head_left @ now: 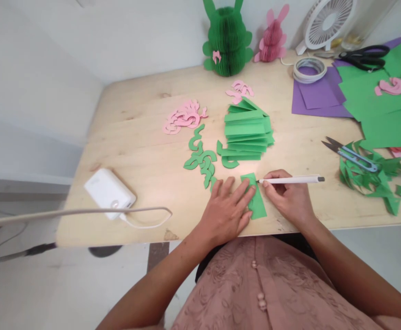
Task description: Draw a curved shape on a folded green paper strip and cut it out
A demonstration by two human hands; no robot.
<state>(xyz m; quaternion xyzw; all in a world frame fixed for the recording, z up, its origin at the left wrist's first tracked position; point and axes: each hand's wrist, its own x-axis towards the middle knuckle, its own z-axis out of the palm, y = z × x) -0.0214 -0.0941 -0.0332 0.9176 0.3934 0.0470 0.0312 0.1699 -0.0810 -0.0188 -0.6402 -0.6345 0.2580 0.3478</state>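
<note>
A small green paper strip point(258, 207) lies near the front edge of the table. My left hand point(226, 208) rests flat over its left side, fingers spread. In my right hand point(287, 197) is a white pen point(298, 180), its dark tip at the strip's upper right edge. Folded green strips point(246, 130) are stacked just beyond. Curved green cut-outs point(200, 158) lie beyond my left fingers, with pink cut-outs point(183, 118) farther back.
A white power bank point(109, 190) with a cable sits on the left. Small snips point(353, 156) rest on green scraps point(389, 183) at right. Behind are black scissors point(365, 57), tape point(309, 70), a fan point(329, 23) and a green paper figure point(228, 43).
</note>
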